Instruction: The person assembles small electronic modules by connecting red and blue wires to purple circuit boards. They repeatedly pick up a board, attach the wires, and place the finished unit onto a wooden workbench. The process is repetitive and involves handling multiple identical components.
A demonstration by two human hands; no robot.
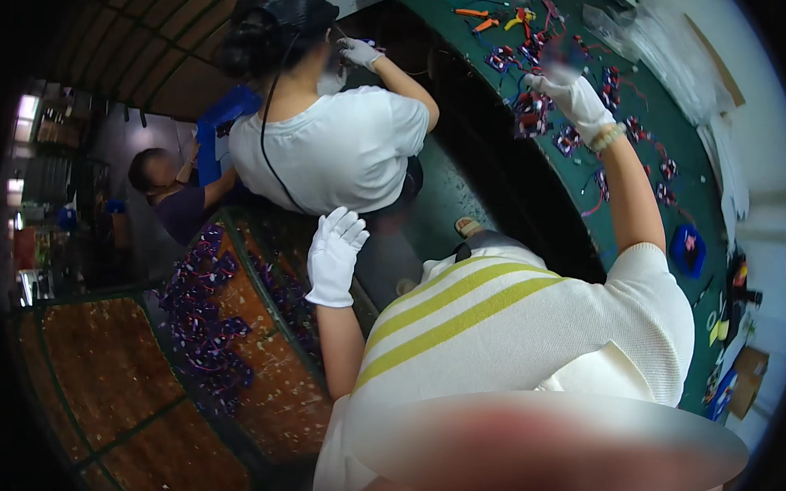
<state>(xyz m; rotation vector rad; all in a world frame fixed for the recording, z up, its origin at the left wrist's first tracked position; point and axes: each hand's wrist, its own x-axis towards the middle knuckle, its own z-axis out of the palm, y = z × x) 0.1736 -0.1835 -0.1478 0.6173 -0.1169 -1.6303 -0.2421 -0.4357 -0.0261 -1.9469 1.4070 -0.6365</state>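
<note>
1. The left hand, in a white cloth glove, is raised with its fingers spread wide and straight; it holds nothing and touches nothing, hanging in the air just below the back of a seated person in a white short-sleeved top.
2. The right hand, also in a white cloth glove and with a pale beaded band at the wrist, reaches far out over the long dark green worktable. Its fingers are curled downward toward a cluster of small purple-and-red wired parts; the fingertips are blurred, so whether they pinch a part or only rest on it cannot be told.
3. More of the same wired parts lie scattered along the green table, with orange-handled and yellow-handled hand tools at its far end and a small blue tray nearer the person.
4. The person's own white knitted top with yellow-green stripes fills the lower middle.
5. To the left, a brown cork-like surface framed in green carries a long heap of purple wired parts.
6. Beyond it a second co-worker in a dark top bends beside a blue crate, with dim shelving at the left rim.
</note>
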